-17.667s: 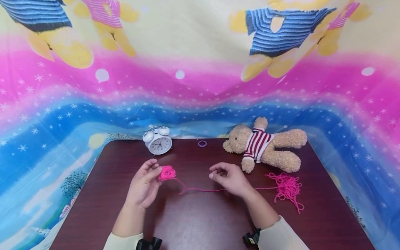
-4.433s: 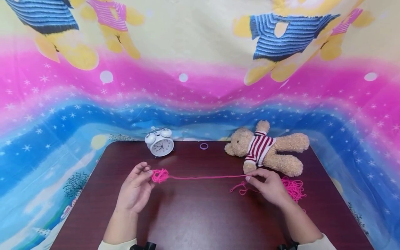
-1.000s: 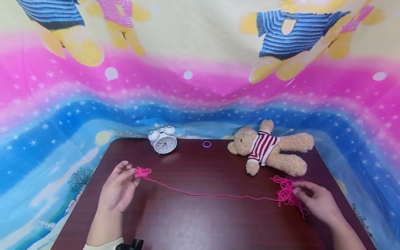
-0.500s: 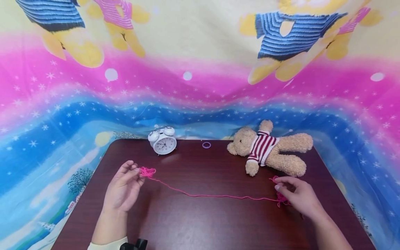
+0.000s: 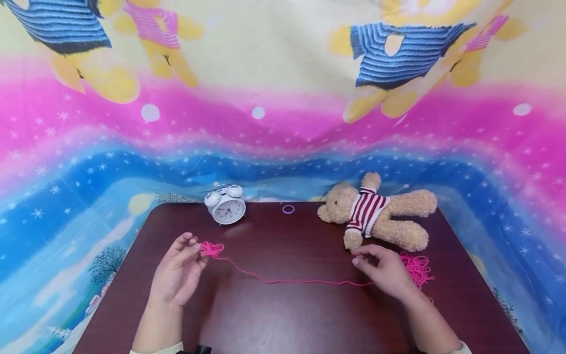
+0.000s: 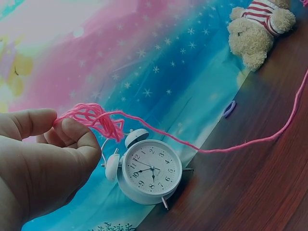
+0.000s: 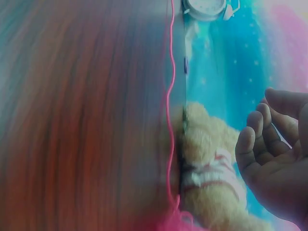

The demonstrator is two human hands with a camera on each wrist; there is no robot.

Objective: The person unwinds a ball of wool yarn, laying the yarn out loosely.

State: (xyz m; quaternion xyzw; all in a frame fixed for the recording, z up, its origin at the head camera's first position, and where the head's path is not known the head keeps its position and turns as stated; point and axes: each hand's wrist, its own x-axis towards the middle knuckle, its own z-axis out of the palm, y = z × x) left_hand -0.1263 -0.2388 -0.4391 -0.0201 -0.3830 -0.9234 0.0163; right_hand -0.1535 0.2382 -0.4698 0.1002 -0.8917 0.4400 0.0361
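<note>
My left hand (image 5: 176, 275) pinches a small looped bundle of pink yarn (image 5: 212, 249) between thumb and fingertips, above the table's left half. In the left wrist view the bundle's loops (image 6: 96, 118) stick out past the fingertips. From it a single slack yarn strand (image 5: 305, 281) runs rightward to a loose pink heap (image 5: 417, 269), which the right hand (image 5: 383, 271) partly hides. That hand hovers over the strand with bent, relaxed fingers and nothing between them. In the right wrist view the strand (image 7: 171, 96) passes apart from the fingers.
A white twin-bell alarm clock (image 5: 228, 210) stands at the table's back left. Farther right lies a purple ring (image 5: 288, 210) near the back edge. A teddy bear (image 5: 369, 211) in a striped shirt lies at the back right. A printed cloth (image 5: 283, 162) hangs behind the table (image 5: 274, 319).
The right hand has moved left, away from the yarn heap. Earlier it pulled the strand taut; now the strand sags. The left bundle looks looser and smaller than at first.
</note>
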